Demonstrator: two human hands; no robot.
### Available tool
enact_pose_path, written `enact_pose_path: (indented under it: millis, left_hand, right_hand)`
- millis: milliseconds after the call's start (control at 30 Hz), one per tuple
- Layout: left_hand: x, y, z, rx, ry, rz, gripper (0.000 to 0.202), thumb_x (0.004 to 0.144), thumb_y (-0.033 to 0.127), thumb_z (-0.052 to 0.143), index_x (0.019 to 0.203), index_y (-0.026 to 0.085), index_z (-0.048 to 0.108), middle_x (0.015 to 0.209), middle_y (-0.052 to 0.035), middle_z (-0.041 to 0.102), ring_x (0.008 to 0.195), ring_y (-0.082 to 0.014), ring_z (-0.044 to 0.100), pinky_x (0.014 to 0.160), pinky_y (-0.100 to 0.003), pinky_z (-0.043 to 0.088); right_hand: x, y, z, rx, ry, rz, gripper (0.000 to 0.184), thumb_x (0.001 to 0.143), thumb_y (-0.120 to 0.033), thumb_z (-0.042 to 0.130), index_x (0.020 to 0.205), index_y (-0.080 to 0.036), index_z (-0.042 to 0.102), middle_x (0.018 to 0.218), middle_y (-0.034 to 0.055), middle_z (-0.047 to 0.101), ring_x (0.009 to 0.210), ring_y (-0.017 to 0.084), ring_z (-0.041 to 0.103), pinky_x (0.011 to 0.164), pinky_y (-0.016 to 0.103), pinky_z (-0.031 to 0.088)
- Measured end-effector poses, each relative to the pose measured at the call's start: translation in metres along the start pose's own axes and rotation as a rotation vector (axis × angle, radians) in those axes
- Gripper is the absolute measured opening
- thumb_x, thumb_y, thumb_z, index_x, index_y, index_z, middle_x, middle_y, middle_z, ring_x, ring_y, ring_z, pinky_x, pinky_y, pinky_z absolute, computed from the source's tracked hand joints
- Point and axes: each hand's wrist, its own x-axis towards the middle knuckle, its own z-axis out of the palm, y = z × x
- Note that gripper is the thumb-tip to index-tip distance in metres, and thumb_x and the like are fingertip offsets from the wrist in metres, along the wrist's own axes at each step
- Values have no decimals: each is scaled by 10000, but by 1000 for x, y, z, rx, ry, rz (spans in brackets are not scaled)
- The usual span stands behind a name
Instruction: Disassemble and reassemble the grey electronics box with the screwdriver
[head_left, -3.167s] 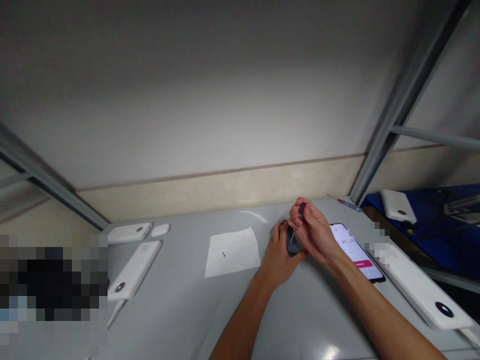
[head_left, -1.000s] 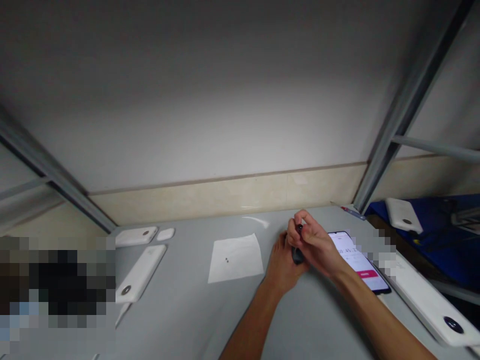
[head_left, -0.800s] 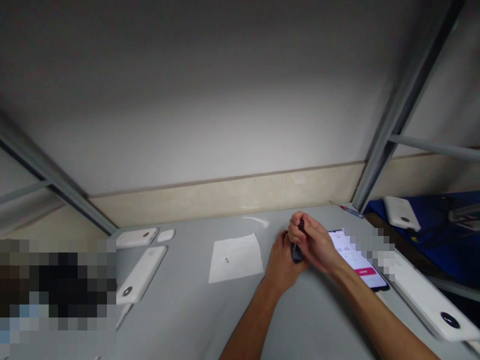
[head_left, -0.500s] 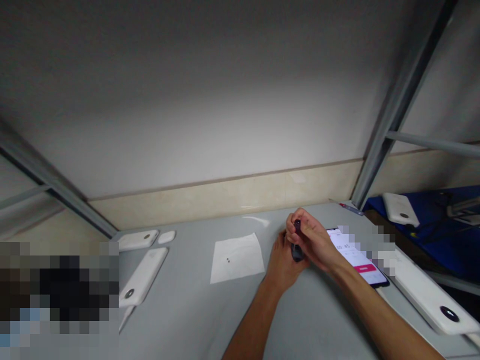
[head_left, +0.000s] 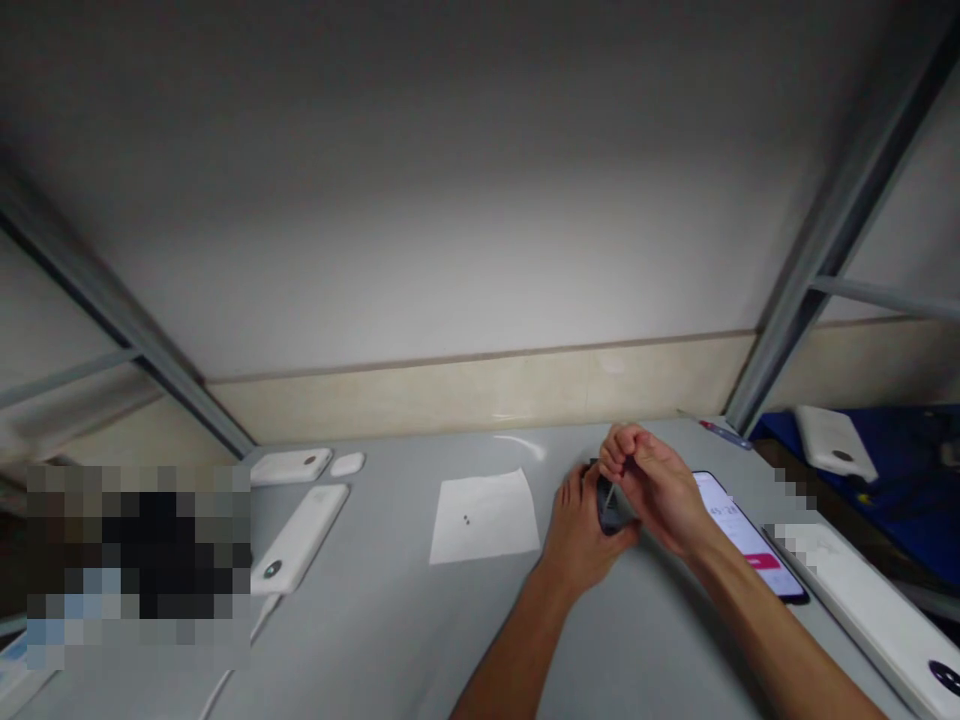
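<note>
On the grey table, my left hand (head_left: 581, 535) is wrapped round a small dark object (head_left: 615, 515) and holds it against the tabletop. I cannot tell exactly what that object is. My right hand (head_left: 660, 485) is closed above it, round a screwdriver whose thin metal shaft (head_left: 611, 495) points down at the dark object. The fingers hide the screwdriver's handle. To the left of my hands lies a white sheet of paper (head_left: 491, 515) with a couple of tiny dark pieces, perhaps screws (head_left: 466, 520), on it.
A lit phone (head_left: 757, 555) and a long white power bank (head_left: 862, 590) lie right of my hands. Near the back right corner rests another slim tool (head_left: 724, 433). White power banks (head_left: 304, 540) and a small white case (head_left: 349, 463) are at left. Metal posts flank the table.
My right hand has turned over the dark object, so the screwdriver's dark handle end no longer shows and its shaft does. The view has shifted slightly left.
</note>
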Motion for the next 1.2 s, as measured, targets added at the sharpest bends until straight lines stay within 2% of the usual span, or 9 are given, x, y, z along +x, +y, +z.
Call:
enact_pose_path:
  millis: [167,300,467,533,667,800,1000,1100,1200]
  left_hand:
    - [-2,-4,1,48,8,44,899,748,328,848,1502,269,361,1509,-143,439,1461,-373,370,1208,-603,312]
    - [-5,3,-4,50,27,114,896,756,312,816,1517,267,344,1542,-139,410,1482,-363,336,1227,-587,296]
    - [-11,16,-19,-39,107,263,350,852,284,637,1195,239,582,1314,-119,594,1279,-321,534,1128,-519,427]
    - [-11,18,-23,-78,125,284,281,877,279,588,1153,231,605,1202,-116,655,1185,-306,592,1072,-497,470]
    - [-7,20,-26,-190,117,291,228,946,306,525,1097,220,673,1086,-102,717,1079,-275,648,1020,-459,500]
    - [-2,23,-26,-288,156,281,292,1016,387,493,987,209,722,1027,-101,736,1051,-263,648,984,-436,504]
    - [3,19,-24,-296,246,278,257,974,395,620,841,198,717,889,-80,745,994,-242,642,933,-389,509]
    - [4,15,-24,-324,235,219,224,946,381,658,845,192,723,912,-82,735,983,-234,653,923,-371,517]
    - [5,14,-26,-336,209,153,208,921,376,683,838,188,721,953,-88,719,971,-229,663,931,-366,516]
  right_hand:
    - [-2,4,3,-14,-3,21,281,974,-532,616,928,-257,585,621,-62,309,569,138,263,548,261,330]
    - [-4,7,4,-35,-16,1,359,935,-596,642,886,-245,582,696,-37,424,579,125,313,554,263,325]
    - [-5,5,-1,-106,-41,3,317,912,-519,714,887,-210,650,787,-1,518,624,120,438,593,276,358]
    - [-5,5,-1,-113,-40,19,337,932,-541,679,894,-208,654,714,-12,488,633,135,447,600,281,369]
    - [-3,6,2,-57,-2,7,317,953,-562,644,950,-247,606,640,-55,415,568,116,346,544,243,315]
    - [-2,9,1,-33,-13,-23,337,933,-576,667,932,-253,571,711,-53,470,544,86,312,516,219,282]
    - [0,9,-6,-142,-11,3,361,930,-579,662,971,-221,631,736,-11,539,627,129,495,498,230,358]
    - [0,9,-6,-128,2,-24,377,961,-607,596,1086,-253,619,705,-22,540,627,143,509,505,235,391]
    - [0,10,-6,-149,-21,-59,324,940,-567,658,1020,-255,616,773,-9,587,682,141,544,579,242,446]
